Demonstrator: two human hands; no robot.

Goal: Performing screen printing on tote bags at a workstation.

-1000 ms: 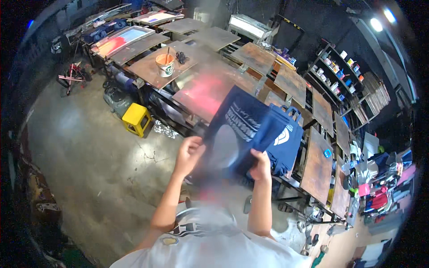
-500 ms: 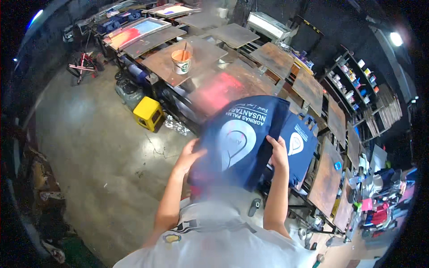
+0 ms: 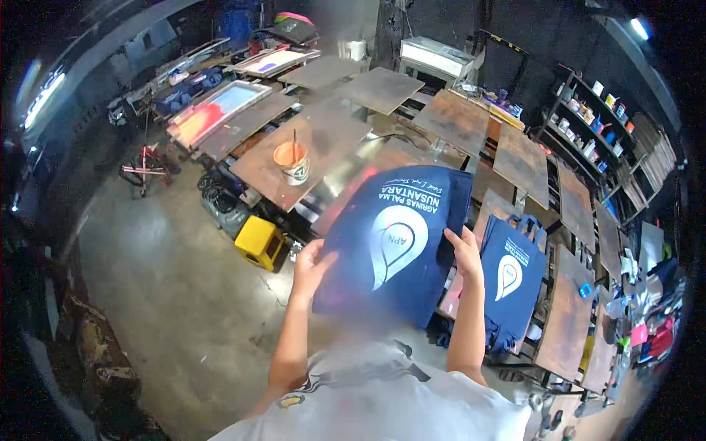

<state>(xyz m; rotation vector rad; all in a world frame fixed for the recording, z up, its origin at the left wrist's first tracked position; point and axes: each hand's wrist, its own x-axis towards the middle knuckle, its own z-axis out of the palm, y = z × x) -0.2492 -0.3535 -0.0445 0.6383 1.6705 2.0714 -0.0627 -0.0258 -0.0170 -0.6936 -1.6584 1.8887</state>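
Observation:
In front of me I hold a navy fabric bag (image 3: 401,246) with a white teardrop-shaped print and lettering that appears upside down. My left hand (image 3: 312,270) is closed on its left edge, thumb on the near face. At the opposite edge, my right hand (image 3: 465,253) pinches the fabric. To the right, a stack of similar navy tote bags (image 3: 507,283) with handles and the same print lies on a board, beyond my right forearm. The lower edge of the held bag is partly blurred.
Rows of brown printing boards (image 3: 452,121) on frames stretch ahead and right. A bucket of orange ink (image 3: 293,162) stands on one board. Left of it lies a colourful screen frame (image 3: 220,110). A yellow stool (image 3: 261,241) stands on the floor; shelves of containers (image 3: 588,125) are at right.
My view has shifted, so the surroundings sit differently. The held bag is spread flatter, its print showing more fully. Both hands keep their hold, a little farther right in the picture.

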